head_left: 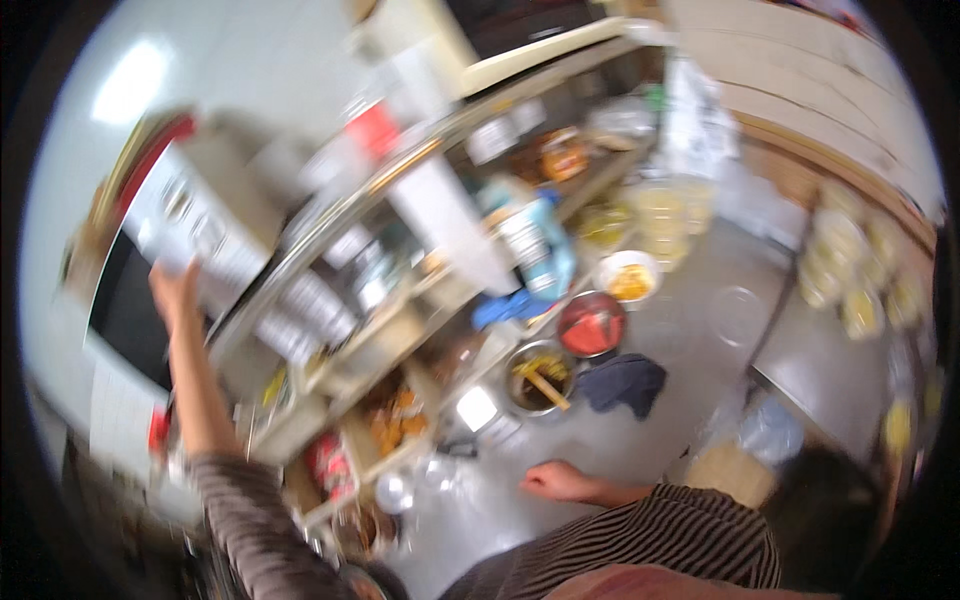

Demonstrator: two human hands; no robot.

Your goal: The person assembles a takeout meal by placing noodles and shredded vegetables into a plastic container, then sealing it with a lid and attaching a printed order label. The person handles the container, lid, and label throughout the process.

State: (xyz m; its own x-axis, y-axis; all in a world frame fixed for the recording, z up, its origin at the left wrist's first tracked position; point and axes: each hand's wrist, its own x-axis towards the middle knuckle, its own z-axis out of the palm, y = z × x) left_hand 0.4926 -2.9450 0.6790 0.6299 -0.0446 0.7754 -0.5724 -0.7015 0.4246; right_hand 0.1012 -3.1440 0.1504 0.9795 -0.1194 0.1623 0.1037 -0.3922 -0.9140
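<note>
At the left of the frame, the left hand (175,296) reaches up to the front of a white microwave oven (195,220) with a dark door; two blurred digits stand apart there, but I cannot tell whether they grip anything. Right of centre, a metal bowl (513,400) of dark liquid holds a wooden-handled utensil (545,387). Below it, the right hand (557,482) sits over the steel worktop (640,450), fingers curled loosely inward. Farther right lies a dark cloth (622,384), beside a red bowl (565,332).
</note>
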